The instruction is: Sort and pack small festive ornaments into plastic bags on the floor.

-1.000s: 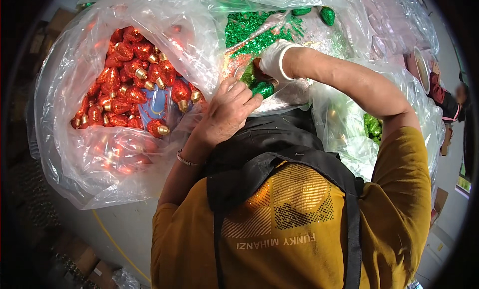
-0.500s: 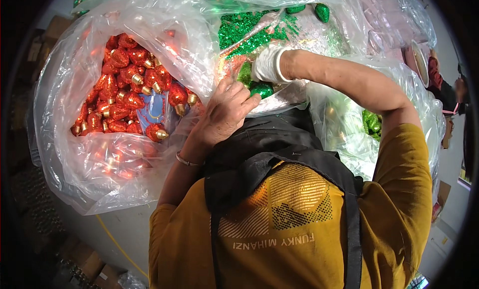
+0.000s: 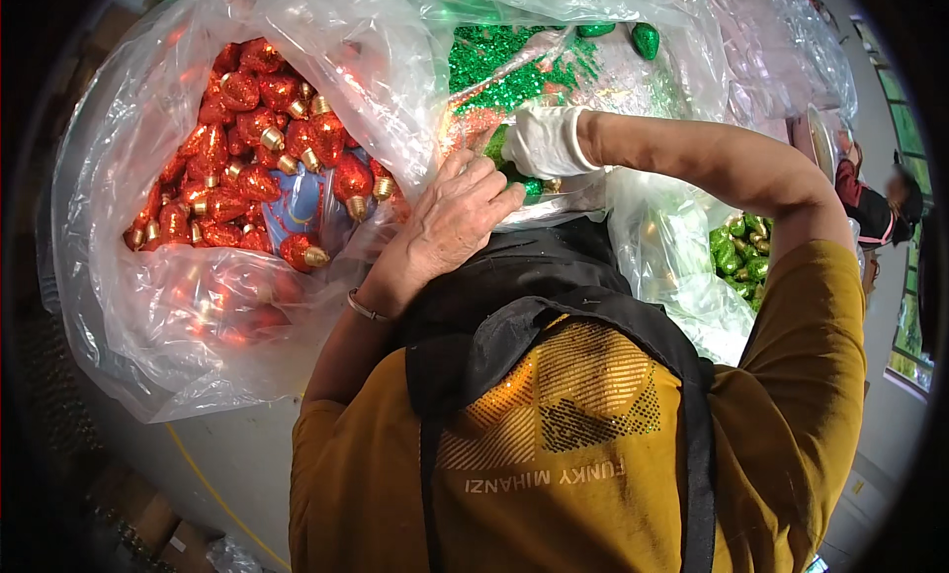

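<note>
The left hand (image 3: pixel 450 222), bare, is resting with fingers loosely curled against the clear bag (image 3: pixel 178 306) of red bulbs (image 3: pixel 247 168), holding nothing I can see. The right hand (image 3: pixel 544 143), in a white glove, is gripping a green bulb (image 3: pixel 509 168) just beside the left hand's fingertips. Green glitter (image 3: pixel 504 69) is lying in the bag behind it, and more green bulbs (image 3: pixel 741 262) are sitting at the right.
</note>
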A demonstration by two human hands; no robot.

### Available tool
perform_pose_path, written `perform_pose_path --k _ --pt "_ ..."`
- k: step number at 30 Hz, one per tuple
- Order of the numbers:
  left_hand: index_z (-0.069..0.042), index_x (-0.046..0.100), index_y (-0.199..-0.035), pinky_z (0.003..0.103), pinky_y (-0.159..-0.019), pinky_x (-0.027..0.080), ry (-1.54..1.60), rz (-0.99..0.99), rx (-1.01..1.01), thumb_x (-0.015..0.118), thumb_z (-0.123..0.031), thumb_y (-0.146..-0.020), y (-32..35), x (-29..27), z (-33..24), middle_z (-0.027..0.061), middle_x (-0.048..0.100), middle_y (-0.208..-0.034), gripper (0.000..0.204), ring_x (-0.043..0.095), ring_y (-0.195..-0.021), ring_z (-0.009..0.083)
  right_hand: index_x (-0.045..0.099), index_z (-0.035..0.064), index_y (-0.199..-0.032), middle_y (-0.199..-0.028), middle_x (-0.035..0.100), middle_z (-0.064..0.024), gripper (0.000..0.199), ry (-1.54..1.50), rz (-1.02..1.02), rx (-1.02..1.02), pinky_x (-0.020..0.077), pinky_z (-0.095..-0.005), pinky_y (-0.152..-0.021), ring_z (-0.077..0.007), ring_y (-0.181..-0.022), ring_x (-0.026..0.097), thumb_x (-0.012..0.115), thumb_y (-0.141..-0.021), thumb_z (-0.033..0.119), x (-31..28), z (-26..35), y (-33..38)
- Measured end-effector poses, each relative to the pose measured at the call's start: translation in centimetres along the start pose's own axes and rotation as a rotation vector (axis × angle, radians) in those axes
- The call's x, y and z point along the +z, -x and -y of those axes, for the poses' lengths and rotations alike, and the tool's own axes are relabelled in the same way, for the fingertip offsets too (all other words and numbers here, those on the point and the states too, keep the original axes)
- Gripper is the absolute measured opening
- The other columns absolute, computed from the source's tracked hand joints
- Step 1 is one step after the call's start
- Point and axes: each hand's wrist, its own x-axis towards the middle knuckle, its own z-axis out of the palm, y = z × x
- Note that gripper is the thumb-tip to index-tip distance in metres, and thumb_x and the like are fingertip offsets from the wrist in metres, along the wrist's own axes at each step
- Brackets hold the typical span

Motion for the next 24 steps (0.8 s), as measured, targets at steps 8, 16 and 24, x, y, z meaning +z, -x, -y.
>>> perform_pose_path --k 8,16,24 --pt "-0.007 0.058 -0.091 0.036 -0.081 0.040 0.007 -0.029 -0.030 0.059 -0.004 -0.071 0.1 0.1 0.2 0.0039 0.048 -0.076 0.021 0.052 -0.084 0.0203 0.059 0.0073 -0.067 -0.068 0.056 -0.0068 0.014 -0.086 -0.145 0.010 0.0480 -0.0369 -0.057 -0.0235 -0.063 0.058 0.061 -0.066 0.021 1.0 0.1 2.2" --pt "-0.009 0.057 -0.089 0.033 -0.081 0.040 -0.031 0.030 -0.022 0.059 -0.005 -0.071 -0.5 0.3 -0.1 0.0023 0.050 -0.078 0.018 0.053 -0.086 0.0184 0.062 0.0074 -0.067 -0.067 0.057 -0.0068 0.012 -0.155 -0.046 0.025 0.0504 -0.0392 -0.060 -0.0264 -0.063 0.061 0.060 -0.070 0.018 0.1 0.6 1.8" --pt "-0.004 0.059 -0.096 0.036 -0.085 0.042 -0.025 0.057 -0.057 0.058 -0.002 -0.068 -0.1 0.3 -0.5 0.0062 0.050 -0.080 0.028 0.053 -0.087 0.0228 0.064 0.0061 -0.075 -0.067 0.060 -0.0100 0.012 -0.264 -0.045 0.146 0.0516 -0.0392 -0.062 -0.0286 -0.065 0.063 0.059 -0.072 0.017 -0.9 1.3 2.7"
